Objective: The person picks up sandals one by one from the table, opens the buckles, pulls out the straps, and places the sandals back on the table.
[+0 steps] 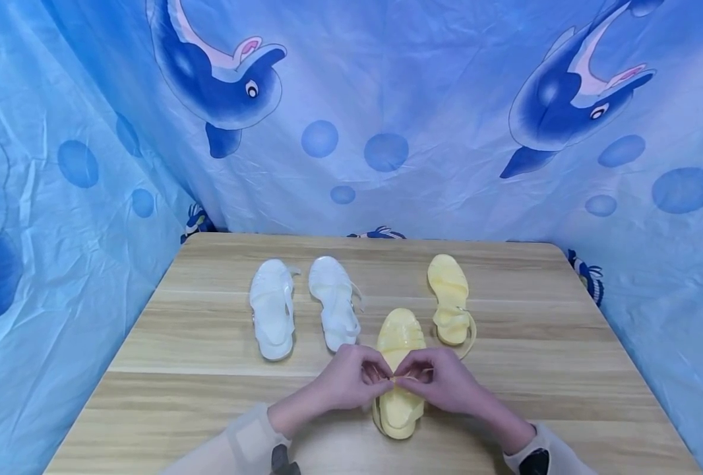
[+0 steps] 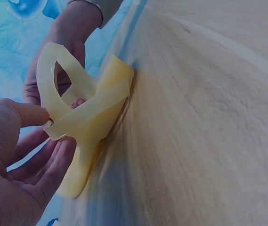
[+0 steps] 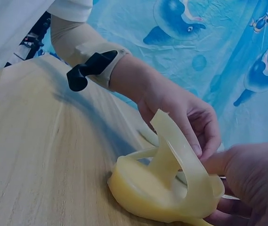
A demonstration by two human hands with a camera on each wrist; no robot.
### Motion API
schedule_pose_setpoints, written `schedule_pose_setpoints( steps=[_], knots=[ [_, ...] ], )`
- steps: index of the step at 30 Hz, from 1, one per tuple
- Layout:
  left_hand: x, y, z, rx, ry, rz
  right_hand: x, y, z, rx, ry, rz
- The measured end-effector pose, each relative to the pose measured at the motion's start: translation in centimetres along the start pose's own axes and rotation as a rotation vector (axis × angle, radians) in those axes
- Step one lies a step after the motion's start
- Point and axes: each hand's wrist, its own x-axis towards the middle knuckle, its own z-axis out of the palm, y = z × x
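A yellow jelly sandal (image 1: 401,330) lies on the table in front of me, its toe pointing away. Both hands meet over its middle in the head view. My left hand (image 1: 354,377) pinches the sandal's strap (image 2: 89,110) between thumb and fingers, beside a small metal piece. From the other side my right hand (image 1: 440,379) pinches the same strap area, its fingertips against those of the left. A wide curved band (image 3: 183,162) stands up over the sole in the right wrist view. The fingers partly hide the strap's join.
Behind to the right lies a second yellow sandal (image 1: 448,290) with a loose strap. Two white sandals, one (image 1: 272,310) further left and another (image 1: 332,297) nearer the middle, lie on the wooden table (image 1: 179,396). A blue dolphin-print sheet (image 1: 446,198) hangs around the table.
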Motion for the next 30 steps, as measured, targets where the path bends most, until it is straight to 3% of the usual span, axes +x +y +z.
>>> schedule_pose_setpoints(
  steps=[12, 23, 30],
  knots=[
    [-0.12, 0.09, -0.34, 0.037, 0.008, 0.028, -0.18, 0.21, -0.32, 0.036, -0.028, 0.045],
    [-0.38, 0.07, -0.18, 0.026, 0.041, 0.009, 0.17, -0.21, -0.17, -0.003, 0.019, 0.042],
    [-0.33, 0.21, -0.41, 0.034, 0.022, 0.014, -0.09, -0.01, 0.03, -0.004, 0.028, 0.036]
  ],
)
